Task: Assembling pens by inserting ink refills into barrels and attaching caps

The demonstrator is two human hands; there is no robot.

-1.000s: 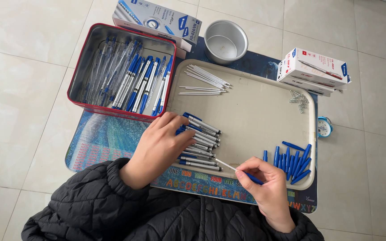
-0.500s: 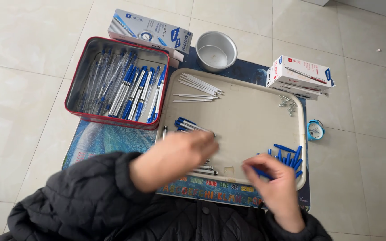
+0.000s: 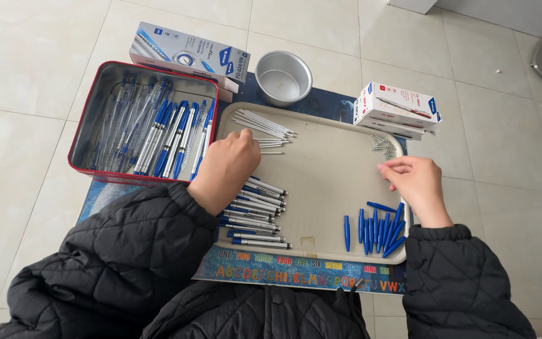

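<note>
My left hand [image 3: 226, 168] lies knuckles-up at the top left of the beige tray [image 3: 324, 179]. Its curled fingertips touch a fan of thin white refills [image 3: 265, 124]; whether they grip one is hidden. Just below that hand lies a pile of silver-and-blue pen barrels [image 3: 255, 213]. My right hand [image 3: 414, 181] hovers at the tray's right side, fingers pinched together just below a small heap of metal springs [image 3: 381, 145]. I cannot make out anything between the fingers. Several blue pen caps [image 3: 379, 227] lie below it.
A red tin [image 3: 95, 113] with several clear and blue pens stands left of the tray. Behind the tray are a blue-and-white carton [image 3: 189, 53], a metal bowl [image 3: 282, 76] and red-and-white cartons [image 3: 396, 107]. An alphabet mat [image 3: 296, 274] lies under the tray, on a tiled floor.
My left hand went up from the pen barrels to the white refills. My right hand left the blue caps and rose to the springs at the tray's right edge.
</note>
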